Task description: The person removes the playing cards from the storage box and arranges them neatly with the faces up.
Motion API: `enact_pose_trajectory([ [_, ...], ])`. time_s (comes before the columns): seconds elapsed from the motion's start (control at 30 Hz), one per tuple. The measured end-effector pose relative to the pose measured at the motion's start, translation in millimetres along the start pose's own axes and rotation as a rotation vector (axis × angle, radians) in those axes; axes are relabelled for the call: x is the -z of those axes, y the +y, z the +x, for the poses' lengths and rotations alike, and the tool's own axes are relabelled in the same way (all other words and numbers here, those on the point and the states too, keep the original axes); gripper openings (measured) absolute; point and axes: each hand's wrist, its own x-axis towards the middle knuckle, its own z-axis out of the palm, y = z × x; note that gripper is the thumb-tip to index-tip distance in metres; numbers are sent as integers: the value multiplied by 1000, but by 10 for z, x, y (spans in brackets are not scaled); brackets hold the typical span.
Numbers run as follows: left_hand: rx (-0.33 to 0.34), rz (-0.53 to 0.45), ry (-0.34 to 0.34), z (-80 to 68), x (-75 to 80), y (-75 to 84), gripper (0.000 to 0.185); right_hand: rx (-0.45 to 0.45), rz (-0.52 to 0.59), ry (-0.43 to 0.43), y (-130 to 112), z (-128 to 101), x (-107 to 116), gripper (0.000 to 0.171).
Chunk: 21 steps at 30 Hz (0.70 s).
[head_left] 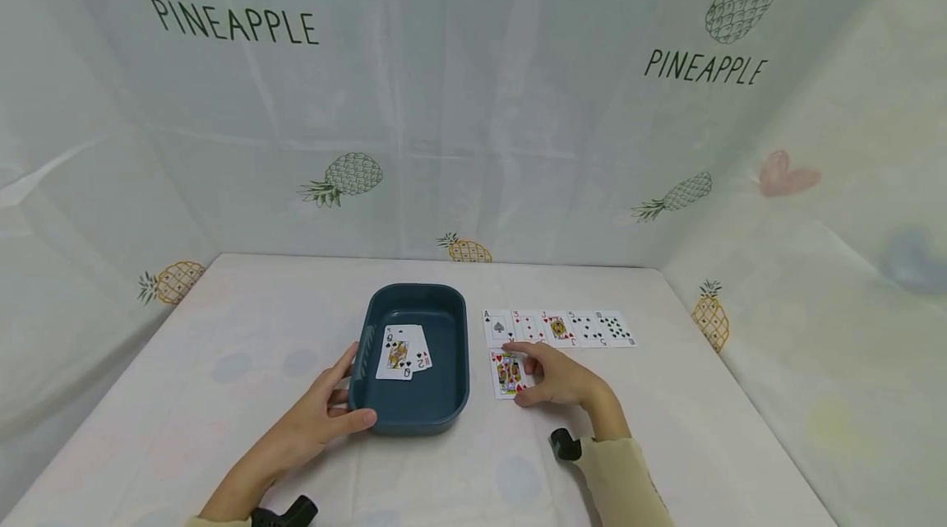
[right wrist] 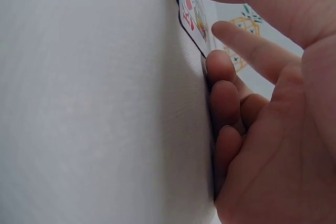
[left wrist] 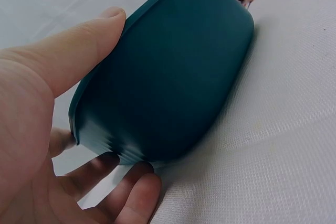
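A dark teal tray stands on the table. At its near-left corner my left hand holds it, thumb on the near rim and fingers against the left side. Inside lie a queen card and, partly beneath it, a 2 card. To the right of the tray, my right hand holds a king of hearts card by its edges at the tabletop, thumb near the lower right corner, index finger near the top. The card's face shows partly in the right wrist view, between thumb and fingers.
Just beyond the king, several face-up cards form a row: an ace of spades, a low diamond card, a jack, a 5 and a 10. White pineapple-print sheets hang behind and beside the table.
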Motion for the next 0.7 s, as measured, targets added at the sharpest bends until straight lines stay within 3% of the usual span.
enact_pose_trajectory([
  [0.7,-8,1,-3,-6,-5,3,107,-8,7,12,0,-4,-16,74],
])
